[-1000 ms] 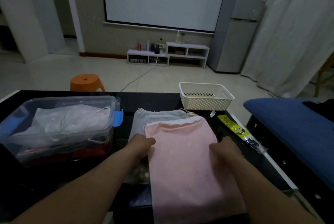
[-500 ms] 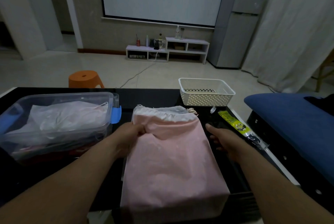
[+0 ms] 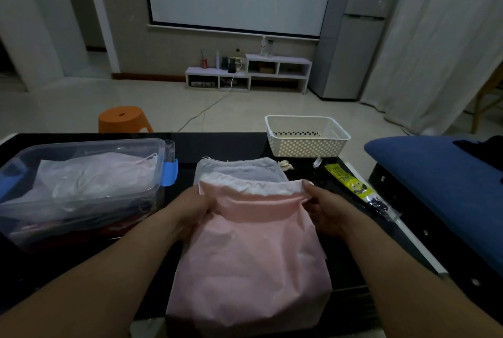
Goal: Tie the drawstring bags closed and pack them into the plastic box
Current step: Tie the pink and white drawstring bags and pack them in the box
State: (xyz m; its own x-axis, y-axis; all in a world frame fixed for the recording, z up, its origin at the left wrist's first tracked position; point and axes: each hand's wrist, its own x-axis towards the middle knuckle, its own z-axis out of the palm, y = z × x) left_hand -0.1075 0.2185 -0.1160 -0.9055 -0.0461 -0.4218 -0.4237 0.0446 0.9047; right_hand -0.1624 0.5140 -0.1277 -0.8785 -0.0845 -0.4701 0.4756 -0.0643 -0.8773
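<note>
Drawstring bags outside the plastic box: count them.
2. The pink drawstring bag lies nearest, its top held by the left hand and right hand; the grey drawstring bag lies behind, partly under it. Others may hide beneath.

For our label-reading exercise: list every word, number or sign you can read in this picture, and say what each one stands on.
On the yellow packet: dark print, too blurred to read.
On the fridge: stickers near the top, too small to read.
On the red can: too small to read.
No other text shows.
</note>
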